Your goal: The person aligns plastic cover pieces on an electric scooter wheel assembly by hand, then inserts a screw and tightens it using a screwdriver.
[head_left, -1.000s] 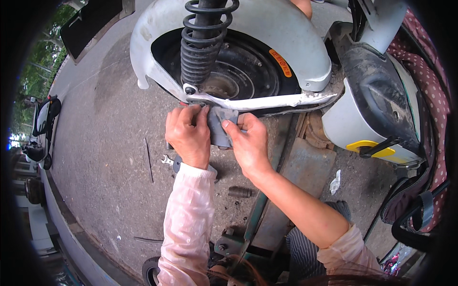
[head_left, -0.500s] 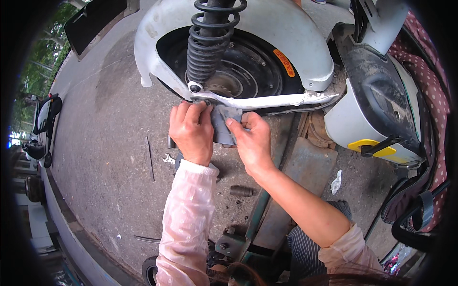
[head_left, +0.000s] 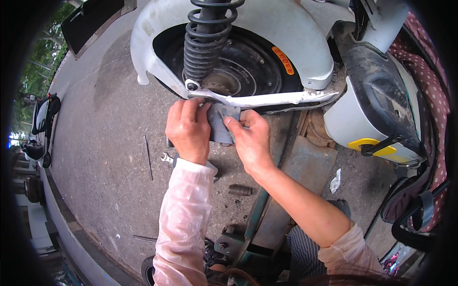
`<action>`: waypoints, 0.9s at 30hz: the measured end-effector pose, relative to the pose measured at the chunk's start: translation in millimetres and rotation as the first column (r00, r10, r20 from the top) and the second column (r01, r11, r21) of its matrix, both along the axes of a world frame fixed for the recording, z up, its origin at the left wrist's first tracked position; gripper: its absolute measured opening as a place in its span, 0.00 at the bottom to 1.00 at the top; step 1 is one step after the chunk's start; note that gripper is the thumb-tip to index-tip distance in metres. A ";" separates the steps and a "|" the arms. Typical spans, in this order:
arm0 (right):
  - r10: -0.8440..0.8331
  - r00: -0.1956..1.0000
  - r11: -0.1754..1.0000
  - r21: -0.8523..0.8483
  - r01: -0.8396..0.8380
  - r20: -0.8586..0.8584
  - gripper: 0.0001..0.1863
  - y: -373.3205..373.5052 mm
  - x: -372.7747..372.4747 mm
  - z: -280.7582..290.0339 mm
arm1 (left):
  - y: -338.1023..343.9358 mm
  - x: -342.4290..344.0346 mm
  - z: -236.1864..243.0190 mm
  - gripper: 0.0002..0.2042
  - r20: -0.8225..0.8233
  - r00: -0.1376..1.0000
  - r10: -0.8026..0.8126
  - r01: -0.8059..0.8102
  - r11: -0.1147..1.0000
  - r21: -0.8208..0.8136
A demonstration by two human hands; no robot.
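A flat grey plate (head_left: 220, 129), scuffed on its face, is held below the end of a white swingarm bar (head_left: 272, 99) on a scooter. My right hand (head_left: 252, 138) grips the plate's right edge, thumb on the near face and fingers bent behind it. At the plate's upper left corner my left hand (head_left: 187, 129) is closed, fingertips pinched close under the swingarm's end. What those fingertips pinch is hidden. Just above stands a black coil-spring shock absorber (head_left: 205, 52), its lower end bolted (head_left: 192, 86) to the swingarm.
Behind is the wheel (head_left: 243, 64) under a pale fender (head_left: 267, 24). On the pavement lie an open-end wrench (head_left: 166, 158), a thin rod (head_left: 148, 158) and a dark socket-like cylinder (head_left: 241, 190). A greenish metal frame (head_left: 257, 214) runs near my right forearm. A scooter (head_left: 44, 128) is parked far left.
Both hands stay at the plate with the same grips. The left hand and the view have shifted very slightly.
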State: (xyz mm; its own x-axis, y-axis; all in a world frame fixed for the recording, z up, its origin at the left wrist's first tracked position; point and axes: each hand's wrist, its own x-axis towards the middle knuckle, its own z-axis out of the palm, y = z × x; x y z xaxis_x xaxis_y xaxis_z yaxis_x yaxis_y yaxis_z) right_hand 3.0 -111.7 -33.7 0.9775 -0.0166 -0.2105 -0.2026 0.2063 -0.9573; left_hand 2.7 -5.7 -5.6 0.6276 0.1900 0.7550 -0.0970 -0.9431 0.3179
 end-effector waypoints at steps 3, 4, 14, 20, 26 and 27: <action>-0.005 1.000 1.000 -0.010 0.006 0.018 0.12 -0.6 -0.2 0.1 | -0.8 -5.5 4.5 0.07 -0.078 0.994 0.078 -0.084 0.993 -0.080; -0.010 0.999 0.999 -0.047 0.012 0.038 0.12 -0.5 -0.3 -0.1 | -0.5 -6.6 5.7 0.07 -0.130 0.986 0.102 -0.111 0.992 -0.064; 0.001 1.000 1.000 -0.016 -0.001 0.022 0.12 -0.8 -0.1 0.1 | -2.0 -4.8 8.6 0.06 -0.185 0.981 0.062 -0.110 0.958 -0.265; -0.038 0.997 0.996 -0.074 0.042 0.064 0.12 -0.8 -1.5 1.5 | -0.7 -1.6 -0.2 0.06 -0.042 0.999 0.014 -0.017 0.996 -0.082; -0.008 0.999 0.995 -0.104 0.012 0.045 0.12 -2.4 -0.5 3.4 | 1.6 -1.9 0.8 0.08 -0.040 0.999 0.006 -0.008 0.999 -0.048; -0.002 0.999 0.996 -0.085 0.005 0.037 0.12 -2.2 0.0 2.1 | 0.5 -3.2 2.2 0.08 -0.041 0.999 0.006 -0.008 0.999 -0.047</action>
